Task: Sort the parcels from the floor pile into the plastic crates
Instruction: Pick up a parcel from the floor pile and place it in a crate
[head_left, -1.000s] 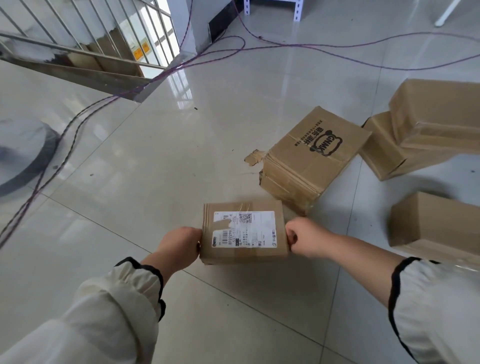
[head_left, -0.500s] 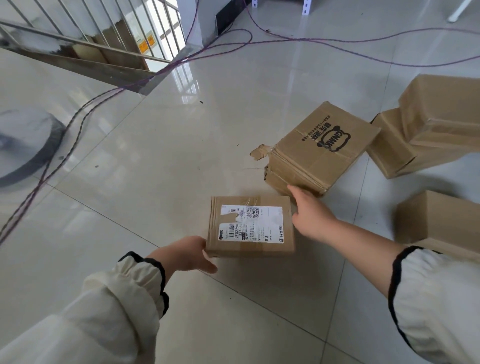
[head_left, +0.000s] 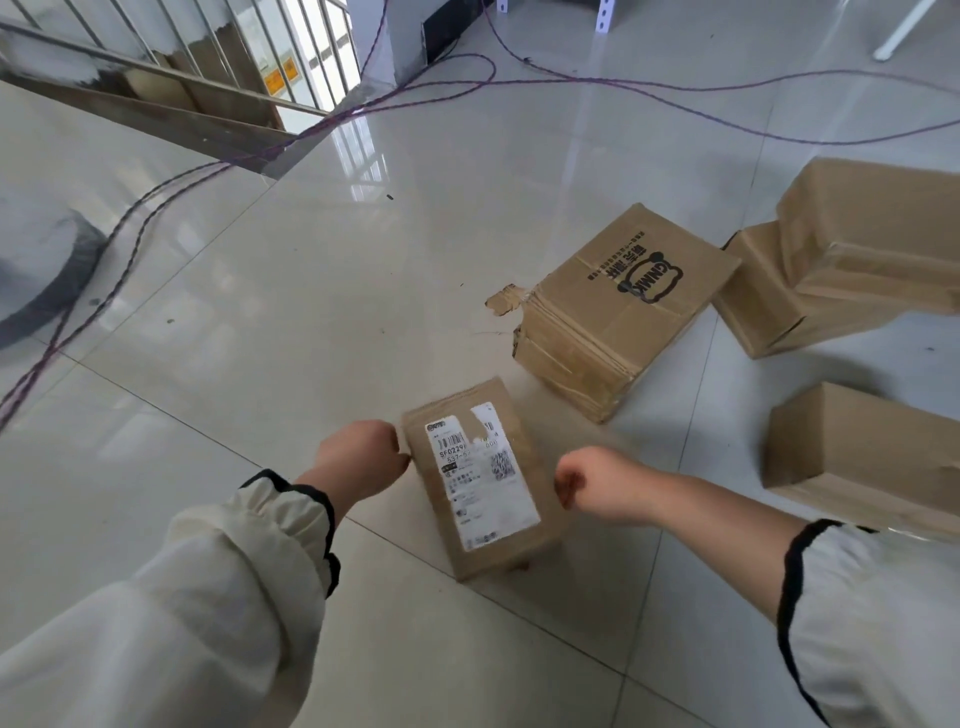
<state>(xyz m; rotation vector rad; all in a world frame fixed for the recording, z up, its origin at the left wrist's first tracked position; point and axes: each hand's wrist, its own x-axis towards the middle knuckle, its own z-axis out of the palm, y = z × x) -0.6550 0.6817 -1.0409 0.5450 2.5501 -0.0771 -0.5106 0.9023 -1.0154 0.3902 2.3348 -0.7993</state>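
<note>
We see the small parcel (head_left: 483, 478) low in the middle of the view, over the glossy tiled floor (head_left: 260, 270). Its long side runs from 11 to 5 o'clock and its white shipping label (head_left: 480, 483) faces up. It is slightly blurred. A shadow lies under its near end, so it looks raised off the tiles, though we cannot be sure.

Taking the parcel as the centre of the dial, our left hand (head_left: 358, 457) sits at 10 o'clock. Its fingers are curled and its thumb is against the parcel's left edge, gripping it there. Our right hand (head_left: 592, 483) is at 3 o'clock, curled into a loose fist just beside the parcel's right edge. We cannot tell whether it touches or holds anything. Both arms wear cream sleeves (head_left: 208, 597) with black cuffs.

At 1 o'clock, near the parcel, a printed carton (head_left: 623, 306) with a black bear-shaped logo lies on the floor, a torn cardboard scrap (head_left: 504, 300) at its left corner. Further out at 2 o'clock are two stacked cartons (head_left: 857, 249), the upper one leaning across the lower. At 3 o'clock, beyond the right hand, lies a plain carton (head_left: 862, 447).

Purple cables (head_left: 571, 83) trail across the tiles from 9 o'clock round to 1 o'clock. A metal railing (head_left: 156, 67) stands far off at 11 o'clock.
</note>
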